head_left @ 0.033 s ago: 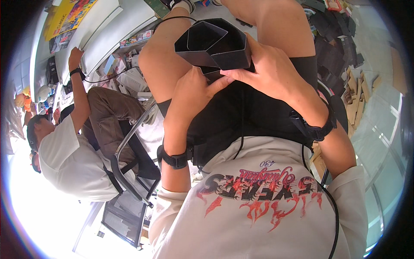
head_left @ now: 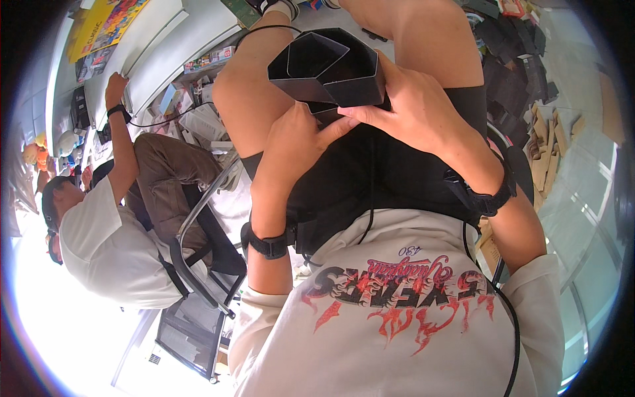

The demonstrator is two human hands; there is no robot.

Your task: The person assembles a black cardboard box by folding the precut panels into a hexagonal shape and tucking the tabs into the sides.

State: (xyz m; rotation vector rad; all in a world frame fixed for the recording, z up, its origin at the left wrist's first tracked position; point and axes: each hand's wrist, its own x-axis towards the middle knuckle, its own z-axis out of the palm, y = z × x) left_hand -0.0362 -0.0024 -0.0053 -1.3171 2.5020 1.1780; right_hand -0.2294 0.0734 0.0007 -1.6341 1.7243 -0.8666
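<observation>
A black folded box (head_left: 357, 92), seemingly of stiff card, is held up between my knees. Its angular open end shows bent walls and a slanted flap inside. My right hand (head_left: 423, 112) grips its right side, the thumb pressed along the lower edge and the other fingers hidden behind the wall. My left hand (head_left: 294, 142) is closed at the lower left of the box, its thumb reaching toward the right thumb. The left fingertips are out of sight beneath the box.
A person in a white shirt (head_left: 119, 258) sits on a chair (head_left: 192, 225) at the left, by a white table (head_left: 159, 40). Black card pieces (head_left: 519, 73) and brown cardboard strips (head_left: 546, 149) lie on the floor at the right. A black cable (head_left: 372, 178) hangs before me.
</observation>
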